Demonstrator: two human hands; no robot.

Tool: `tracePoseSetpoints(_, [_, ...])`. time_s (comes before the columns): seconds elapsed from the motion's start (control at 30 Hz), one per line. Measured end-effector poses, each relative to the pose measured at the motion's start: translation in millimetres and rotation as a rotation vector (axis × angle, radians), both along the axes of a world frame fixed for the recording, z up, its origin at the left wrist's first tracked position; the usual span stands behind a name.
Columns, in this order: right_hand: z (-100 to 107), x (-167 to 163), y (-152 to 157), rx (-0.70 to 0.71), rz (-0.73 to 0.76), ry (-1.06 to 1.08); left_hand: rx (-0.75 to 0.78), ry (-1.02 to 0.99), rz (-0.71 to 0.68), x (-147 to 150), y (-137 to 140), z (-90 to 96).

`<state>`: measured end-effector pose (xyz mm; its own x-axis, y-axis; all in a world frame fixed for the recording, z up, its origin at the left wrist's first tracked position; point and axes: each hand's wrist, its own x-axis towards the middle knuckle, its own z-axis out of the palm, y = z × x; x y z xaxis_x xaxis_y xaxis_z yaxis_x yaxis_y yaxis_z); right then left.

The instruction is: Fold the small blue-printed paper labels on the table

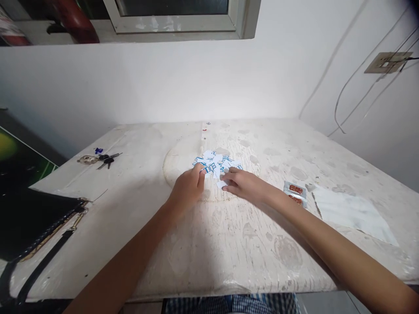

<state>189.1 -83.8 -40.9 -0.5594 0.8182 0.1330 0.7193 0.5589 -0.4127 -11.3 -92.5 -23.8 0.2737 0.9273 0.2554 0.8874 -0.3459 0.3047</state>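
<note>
In the middle of the frame, on a worn whitish tabletop (137, 187) with grey patches, a loose heap of small flat white paper pieces with blue print (208, 155). At the heap's left side, left hand (188, 184) with fingers narrow, touching one blue-printed piece (210, 168); cannot tell if pinched. At the heap's near right side, right hand (241, 182) with fingers a little apart, touching a plain white paper piece (220, 185); cannot tell if gripped. On the left of the frame, dark metal keys (106, 161) near a small blue thing (98, 151). Lower left, a shiny black bag (36, 213). Right, two small clear packs with red-brown filling (295, 189) near a flat white sheet (353, 213).
</note>
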Motion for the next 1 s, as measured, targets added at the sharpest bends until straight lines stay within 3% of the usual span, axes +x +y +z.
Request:
tracePoseSetpoints(0.33, [-7, -9, -3, 0.334, 0.027, -0.269, -0.079, -0.035, -0.101, -2, 3, -14.9])
tracePoseSetpoints(0.43, [-4, -4, 2, 0.246, 0.008, -0.150, -0.146, -0.042, -0.124, -5, 4, -16.7])
tracePoseSetpoints(0.53, [7, 2, 4, 0.106, -0.027, 0.111, -0.222, -0.030, -0.173, -6, 2, -15.7])
tracePoseSetpoints(0.67, [16, -2, -2, -0.039, 0.024, 0.359, -0.289, 0.003, -0.207, -4, -3, -12.4])
tracePoseSetpoints(0.8, [7, -15, -11, 0.058, 0.063, 0.270, -0.289, 0.059, -0.246, -5, -6, -9.9])
tracePoseSetpoints(1.0, [-5, -23, -17, 0.065, -0.073, 0.235, -0.281, 0.114, -0.262, -5, -8, -10.4])
